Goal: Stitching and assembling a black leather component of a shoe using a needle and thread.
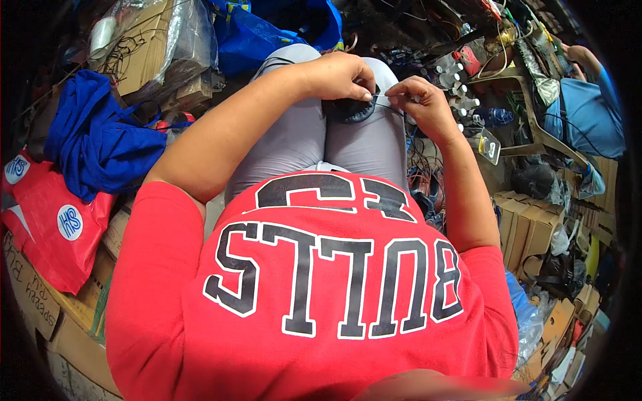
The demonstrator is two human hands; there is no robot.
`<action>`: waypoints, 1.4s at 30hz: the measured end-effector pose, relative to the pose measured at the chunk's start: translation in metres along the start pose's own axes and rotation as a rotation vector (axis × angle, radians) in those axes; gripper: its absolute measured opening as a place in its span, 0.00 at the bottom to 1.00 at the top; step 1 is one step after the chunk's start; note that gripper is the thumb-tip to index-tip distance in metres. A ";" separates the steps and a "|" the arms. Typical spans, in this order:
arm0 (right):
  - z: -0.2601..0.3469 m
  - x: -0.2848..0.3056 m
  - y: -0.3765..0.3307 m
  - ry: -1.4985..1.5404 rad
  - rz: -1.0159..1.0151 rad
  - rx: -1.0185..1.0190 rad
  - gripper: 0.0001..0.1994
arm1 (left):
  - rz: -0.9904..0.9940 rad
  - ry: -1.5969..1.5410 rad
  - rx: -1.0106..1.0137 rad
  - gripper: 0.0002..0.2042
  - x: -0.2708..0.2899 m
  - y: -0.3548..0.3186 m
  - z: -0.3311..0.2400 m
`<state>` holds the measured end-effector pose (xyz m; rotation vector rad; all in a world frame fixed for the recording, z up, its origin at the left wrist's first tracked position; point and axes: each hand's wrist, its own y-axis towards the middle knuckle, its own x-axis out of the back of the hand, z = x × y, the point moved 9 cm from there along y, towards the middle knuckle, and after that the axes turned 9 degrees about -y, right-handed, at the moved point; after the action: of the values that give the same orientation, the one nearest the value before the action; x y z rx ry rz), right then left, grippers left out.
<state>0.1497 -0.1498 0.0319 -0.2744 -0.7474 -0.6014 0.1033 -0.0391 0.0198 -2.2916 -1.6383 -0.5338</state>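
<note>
Red shirt fabric [314, 301] fills the lower half of the view, and beyond it grey-trousered knees [328, 134] are seen, on which a small round black part [349, 110] is rested. The part is pressed down by the left hand [338, 75], whose fingers are curled closed over its upper edge, thumb and forefinger pinched together at the rim. A thin dark wire [391, 107] is led from the part to the right hand [424, 103], where it is gripped between nearly closed fingertips; whether anything else is held there cannot be told. Blue cloth [93, 140] and a red bag [50, 220] are piled to the left, cardboard boxes [528, 227] and small white-capped bottles [458, 87] to the right, with loose cables [424, 174] beside the knee.

The wire could be snapped or pulled from the part if it is tugged too hard, since it looks taut. The part could also be lost off the rounded knee into the clutter below should the left hand's pressure be eased.
</note>
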 end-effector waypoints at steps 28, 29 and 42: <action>0.020 -0.024 -0.038 -0.081 -0.192 0.070 0.10 | 0.255 -0.545 0.276 0.17 -0.029 -0.012 0.038; 0.022 -0.024 -0.038 -0.082 -0.184 0.077 0.10 | 0.253 -0.535 0.273 0.17 -0.029 -0.012 0.037; 0.061 -0.027 -0.015 -0.477 0.095 0.152 0.08 | 0.293 -0.508 0.295 0.19 -0.033 -0.015 0.040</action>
<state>0.0911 -0.1242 0.0566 -0.3151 -1.2270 -0.3871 0.0853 -0.0453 -0.0303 -2.4915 -1.4031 0.3618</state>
